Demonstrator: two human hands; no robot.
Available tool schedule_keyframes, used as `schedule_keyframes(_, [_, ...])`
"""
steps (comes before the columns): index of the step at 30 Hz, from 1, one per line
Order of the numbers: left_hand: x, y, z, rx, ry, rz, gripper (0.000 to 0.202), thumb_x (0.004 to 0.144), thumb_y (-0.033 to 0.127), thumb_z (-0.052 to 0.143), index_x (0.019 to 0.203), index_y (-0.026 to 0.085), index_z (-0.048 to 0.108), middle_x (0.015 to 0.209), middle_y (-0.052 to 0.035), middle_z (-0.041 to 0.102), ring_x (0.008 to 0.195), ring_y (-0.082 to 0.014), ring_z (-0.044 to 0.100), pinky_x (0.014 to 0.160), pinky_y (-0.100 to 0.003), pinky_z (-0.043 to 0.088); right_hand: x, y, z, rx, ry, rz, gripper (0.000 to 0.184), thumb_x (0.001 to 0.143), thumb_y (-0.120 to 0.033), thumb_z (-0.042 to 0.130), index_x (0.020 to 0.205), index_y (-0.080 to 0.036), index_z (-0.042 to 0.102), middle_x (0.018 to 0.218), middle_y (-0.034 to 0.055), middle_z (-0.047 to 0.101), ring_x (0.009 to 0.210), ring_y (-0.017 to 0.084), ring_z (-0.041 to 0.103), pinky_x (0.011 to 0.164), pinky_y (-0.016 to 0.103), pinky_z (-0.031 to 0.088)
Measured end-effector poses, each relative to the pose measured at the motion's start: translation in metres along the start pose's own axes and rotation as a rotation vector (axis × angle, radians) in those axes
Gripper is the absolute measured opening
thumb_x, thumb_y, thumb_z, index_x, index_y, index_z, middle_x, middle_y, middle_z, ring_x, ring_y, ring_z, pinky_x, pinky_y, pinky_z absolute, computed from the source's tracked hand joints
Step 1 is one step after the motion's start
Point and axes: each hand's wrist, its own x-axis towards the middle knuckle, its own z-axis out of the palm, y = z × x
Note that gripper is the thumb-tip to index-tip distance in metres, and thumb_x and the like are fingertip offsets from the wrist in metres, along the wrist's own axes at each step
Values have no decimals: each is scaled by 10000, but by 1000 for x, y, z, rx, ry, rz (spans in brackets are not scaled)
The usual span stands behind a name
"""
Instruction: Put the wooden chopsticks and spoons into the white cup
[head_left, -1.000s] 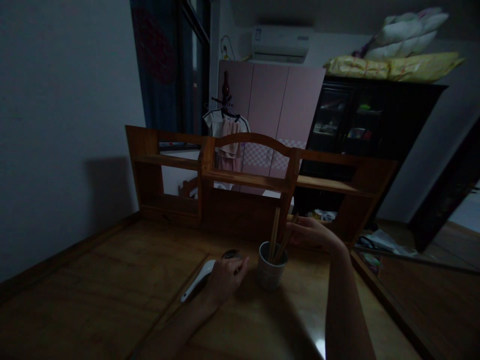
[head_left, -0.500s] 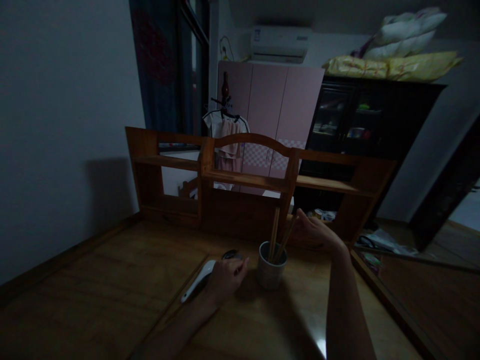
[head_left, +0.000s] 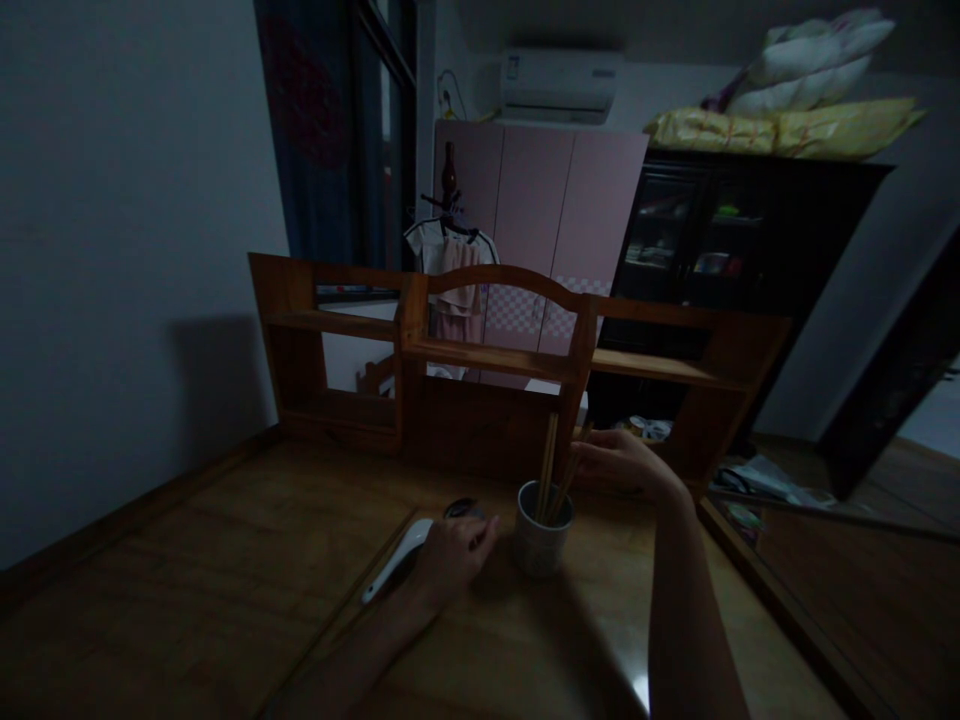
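Observation:
A grey-white cup [head_left: 541,545] stands on the wooden table with several wooden chopsticks [head_left: 548,465] upright in it. Some lean to the right, and my right hand [head_left: 626,462] has its fingertips closed around their upper part, above the rim. To the left of the cup, my left hand [head_left: 454,555] rests low over the table with its fingers curled in, and nothing shows in them. Beside it lies a white spoon [head_left: 397,558], partly covered by the hand. Just behind the knuckles is a dark rounded object [head_left: 461,507], partly hidden.
A wooden shelf rack [head_left: 491,358] runs along the table's back edge, behind the cup. The wall [head_left: 135,250] borders the table on the left, and a raised wooden edge [head_left: 780,610] on the right. A pink wardrobe [head_left: 536,200] and a dark cabinet [head_left: 750,230] stand farther off.
My right hand has come slightly left and down, with its fingertips now lower on the leaning chopsticks. My left hand, the cup and the spoon look unmoved.

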Motion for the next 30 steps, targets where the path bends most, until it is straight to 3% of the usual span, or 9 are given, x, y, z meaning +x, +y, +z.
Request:
schedule_keyframes(10, [0,1,0,3,-5,-2,455,1007,351,388,646,180,604,686,-35,680,652,-155,642,620,-275,351,4,4,1,-47,-15,-8,467,804,-601,677,860,-138,685,860,63,699,806,252,678,729,303,561])
schedule_keyframes(17, [0,0,0,-5,6,-1,463,1005,346,390,633,175,606,676,-40,681,641,-152,637,622,-265,360,6,5,3,-41,-50,11,474,821,-594,672,996,-154,680,877,52,701,779,239,674,708,300,561])
schedule_keyframes(22, [0,1,2,11,23,-35,452,998,341,394,633,181,608,667,-39,672,628,-159,627,602,-275,355,2,1,2,-67,-29,30,499,857,-640,607,927,-155,702,850,50,705,778,252,673,673,291,556])
schedule_keyframes(24, [3,2,0,-12,92,-77,405,988,330,409,666,185,608,703,-43,665,663,-168,622,627,-274,382,0,-1,-2,-122,99,-16,525,879,-653,568,874,-148,714,814,54,705,757,251,674,627,267,537])
schedule_keyframes(28, [16,-9,-15,-97,281,-136,168,924,260,492,824,200,612,852,-43,643,837,-190,609,771,-286,440,-7,-6,-16,-216,656,-165,548,908,-649,537,849,-136,720,712,72,691,641,228,666,549,242,489])
schedule_keyframes(30, [23,-20,-28,-117,324,-185,98,875,218,528,863,206,624,896,-40,638,877,-193,608,807,-292,451,-14,-13,-21,-216,851,-211,555,923,-645,517,835,-135,719,674,75,680,597,221,662,527,239,483])
